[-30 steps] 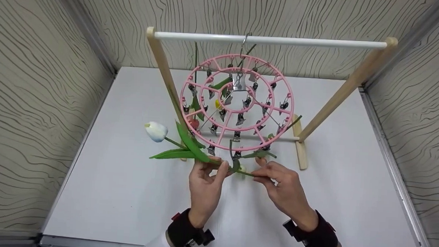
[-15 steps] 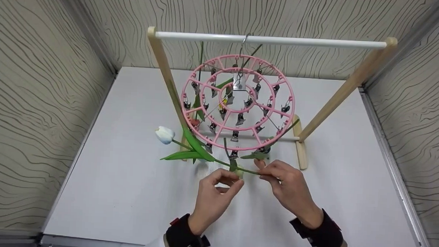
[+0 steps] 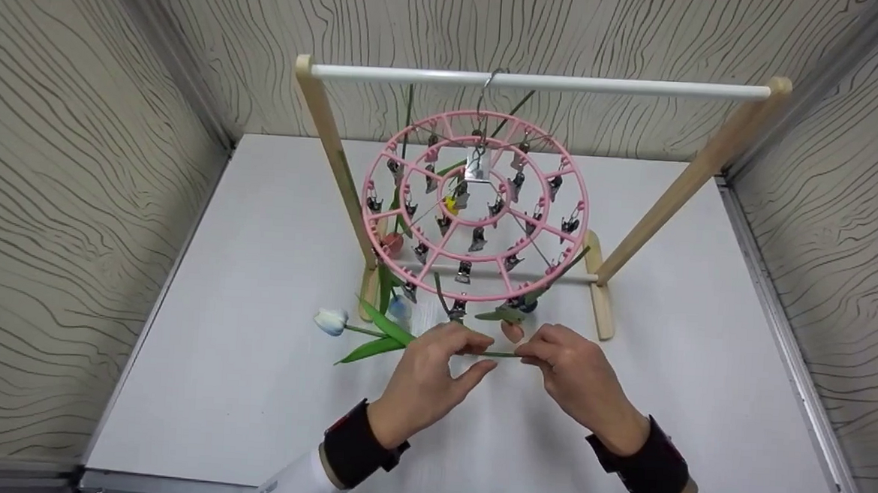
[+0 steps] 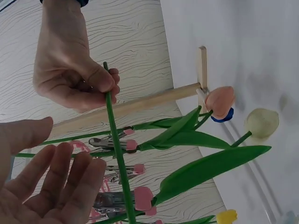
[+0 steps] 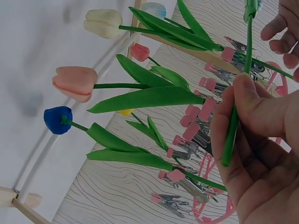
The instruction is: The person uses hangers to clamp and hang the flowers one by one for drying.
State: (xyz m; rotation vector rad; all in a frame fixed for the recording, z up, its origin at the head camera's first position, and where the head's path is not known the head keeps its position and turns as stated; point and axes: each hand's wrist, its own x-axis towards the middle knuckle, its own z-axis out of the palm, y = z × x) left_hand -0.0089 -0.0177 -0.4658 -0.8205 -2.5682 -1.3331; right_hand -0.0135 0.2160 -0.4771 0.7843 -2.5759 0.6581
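A pale white-blue artificial tulip (image 3: 330, 321) lies nearly level in the head view, its flower and two leaves pointing left. My right hand (image 3: 572, 366) pinches the end of its green stem (image 5: 231, 126) between thumb and index finger. Close by the middle of that stem is my left hand (image 3: 432, 370), thumb and fingers apart. In the left wrist view the left fingers (image 4: 53, 182) are loosely spread beside the stem, gripping nothing. Just beyond, a pink round clip hanger (image 3: 468, 299) holds several tulips head down, among them a peach tulip (image 5: 74, 83) and a blue tulip (image 5: 58, 120).
The hanger's hook is over the white bar (image 3: 605, 84) of a wooden-legged rack. Cream (image 5: 103, 23), red (image 5: 140, 51) and yellow tulips (image 5: 126, 112) also hang from clips. Beneath is a white table (image 3: 221, 385), with wood-patterned walls (image 3: 645, 32) around it.
My left hand has let go of the stem, dipped towards me and come back beside it. The white-blue tulip has swung lower and nearer. The hanger has turned slightly.
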